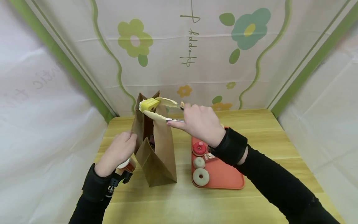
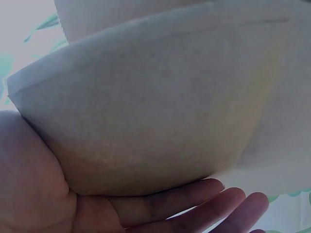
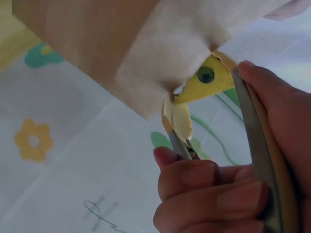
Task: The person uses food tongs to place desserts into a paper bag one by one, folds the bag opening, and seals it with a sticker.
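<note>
right hand [image 1: 199, 124], fingers curled round tongs [image 1: 155, 116], yellow slice [image 1: 149, 105] beyond those fingers in tong tips, at mouth of paper bag [image 1: 163, 149], left hand [image 1: 118, 152] fingers gripping its left side

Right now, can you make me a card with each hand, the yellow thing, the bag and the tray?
Left hand: holds the paper bag by its side
Right hand: holds tongs
Yellow piece: between the tong tips, at the bag's opening
Inside bag: a dark thing, hard to tell what
Tray: right of the bag, with a red donut, a pale donut and more
</note>
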`<state>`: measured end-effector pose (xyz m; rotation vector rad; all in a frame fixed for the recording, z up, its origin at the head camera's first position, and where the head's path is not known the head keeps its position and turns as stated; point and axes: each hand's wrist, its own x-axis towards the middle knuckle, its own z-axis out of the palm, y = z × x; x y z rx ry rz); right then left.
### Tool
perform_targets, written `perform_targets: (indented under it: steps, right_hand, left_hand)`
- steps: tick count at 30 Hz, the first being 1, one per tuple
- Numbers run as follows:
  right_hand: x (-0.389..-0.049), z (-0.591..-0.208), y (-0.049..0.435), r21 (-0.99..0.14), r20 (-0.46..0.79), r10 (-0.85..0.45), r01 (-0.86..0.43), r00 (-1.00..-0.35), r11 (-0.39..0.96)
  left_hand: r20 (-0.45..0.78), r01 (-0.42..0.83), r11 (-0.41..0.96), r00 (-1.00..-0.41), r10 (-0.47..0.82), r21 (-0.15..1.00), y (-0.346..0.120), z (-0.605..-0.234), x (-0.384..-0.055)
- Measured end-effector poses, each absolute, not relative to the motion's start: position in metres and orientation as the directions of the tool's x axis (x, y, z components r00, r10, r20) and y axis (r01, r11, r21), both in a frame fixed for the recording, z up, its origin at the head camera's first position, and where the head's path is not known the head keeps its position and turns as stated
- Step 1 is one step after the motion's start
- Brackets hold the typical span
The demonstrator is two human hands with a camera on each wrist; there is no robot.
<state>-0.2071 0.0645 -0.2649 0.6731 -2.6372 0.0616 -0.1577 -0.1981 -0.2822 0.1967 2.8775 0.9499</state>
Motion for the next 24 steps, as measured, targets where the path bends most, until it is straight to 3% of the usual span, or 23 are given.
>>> perform_targets:
  steps: [3,7,14,24]
  right_hand:
    - [-0.208,-0.25,0.064,0.174,0.436,-0.518,-0.495,-0.736,0.851]
    - [-0.212,-0.227,0.06,0.245,0.376,-0.599,-0.547,-0.707,0.8]
    - [-0.221,-0.2,0.048,0.264,0.224,-0.667,-0.614,-0.711,0.744]
    - [-0.223,-0.188,0.037,0.264,0.121,-0.674,-0.631,-0.728,0.729]
  left_hand:
    - [-0.053,0.095,0.798,-0.986,0.157,0.595,-0.2,-0.281,-0.157]
    - [-0.045,0.1,0.795,-0.986,0.158,0.598,-0.201,-0.281,-0.157]
    - [-0.027,0.129,0.797,-0.983,0.179,0.59,-0.202,-0.28,-0.156]
    - [-0.058,0.092,0.798,-0.986,0.157,0.596,-0.202,-0.279,-0.156]
